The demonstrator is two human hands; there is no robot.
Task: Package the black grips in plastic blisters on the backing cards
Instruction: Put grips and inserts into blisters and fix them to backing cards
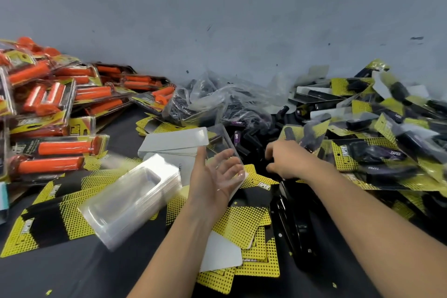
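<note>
Grey wall [217,19] rises behind a dark worktop [72,273] strewn with yellow-and-black backing cards [242,222]. The left hand [212,174], palm up, holds one clear blister [226,145] between thumb and curled fingers. The right hand [287,159] reaches, knuckles up, into the loose black grips [251,140] heaped just beyond; motion blur hides whether it has hold of one. A stack of blisters [130,201] lies left of the hands, near white cards [174,143]. Packed orange grips [60,147] pile up far left, packed black ones [377,152] on the right, and a plastic bag [212,101] sits against the wall.
</note>
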